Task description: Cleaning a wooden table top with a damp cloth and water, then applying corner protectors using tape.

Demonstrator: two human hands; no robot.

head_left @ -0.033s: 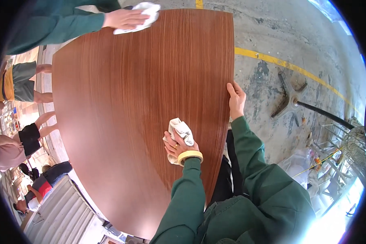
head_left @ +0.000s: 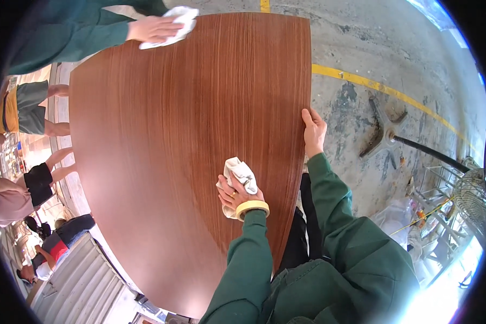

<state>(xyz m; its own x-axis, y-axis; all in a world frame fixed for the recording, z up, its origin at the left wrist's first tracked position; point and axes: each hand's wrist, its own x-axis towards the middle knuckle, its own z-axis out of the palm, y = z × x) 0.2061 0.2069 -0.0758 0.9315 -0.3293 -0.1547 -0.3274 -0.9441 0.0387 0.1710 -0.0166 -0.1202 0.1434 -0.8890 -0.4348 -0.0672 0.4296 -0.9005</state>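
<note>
A large reddish-brown wooden panel with a curved left side lies flat in front of me. My left hand presses a crumpled white cloth onto the panel near its right edge. A yellowish tape roll sits around that wrist like a bracelet. My right hand holds the panel's right edge, fingers pointing away from me. At the far end, another person's hand in a green sleeve presses a second white cloth onto the panel.
To the right is a stained concrete floor with a yellow line. A metal cross-shaped base with a black pole lies on it, and a wire rack stands further right. Other people are at the left. A corrugated sheet is at lower left.
</note>
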